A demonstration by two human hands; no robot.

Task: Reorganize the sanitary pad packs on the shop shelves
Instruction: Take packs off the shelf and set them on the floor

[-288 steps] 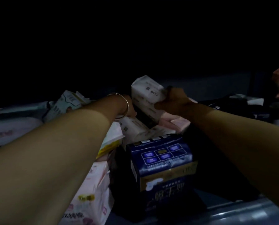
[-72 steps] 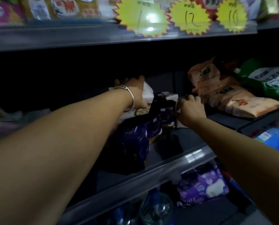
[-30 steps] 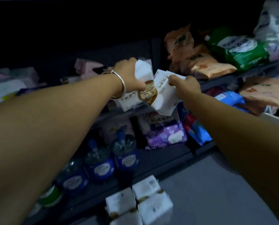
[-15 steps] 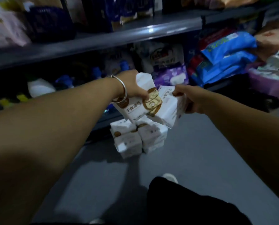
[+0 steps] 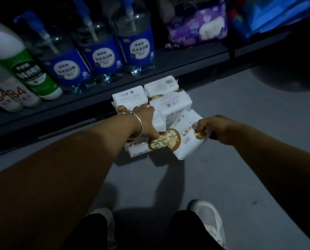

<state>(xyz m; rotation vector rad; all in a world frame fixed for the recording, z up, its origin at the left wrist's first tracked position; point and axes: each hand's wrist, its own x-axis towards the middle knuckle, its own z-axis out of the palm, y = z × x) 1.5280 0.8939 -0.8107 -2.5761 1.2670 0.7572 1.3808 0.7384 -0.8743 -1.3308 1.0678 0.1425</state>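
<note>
My left hand (image 5: 145, 121), with a silver bangle on the wrist, grips a white pad pack with a gold emblem (image 5: 145, 147) low over the grey floor. My right hand (image 5: 213, 129) grips a second white and gold pad pack (image 5: 185, 139) by its right end, tilted and touching the first. Just behind them a small stack of the same white pad packs (image 5: 168, 98) sits on the floor against the bottom shelf edge.
The dark bottom shelf (image 5: 186, 58) holds blue-labelled pump bottles (image 5: 103, 56), white and green bottles (image 5: 29, 73) at left, a purple pack (image 5: 197, 24) and blue packs (image 5: 269, 17) at right. My shoes (image 5: 208, 221) stand on the grey floor (image 5: 240, 177) below.
I have bent down from the upper shelf, carrying the two white packs from chest height to just above the floor, in front of the stack lying there.
</note>
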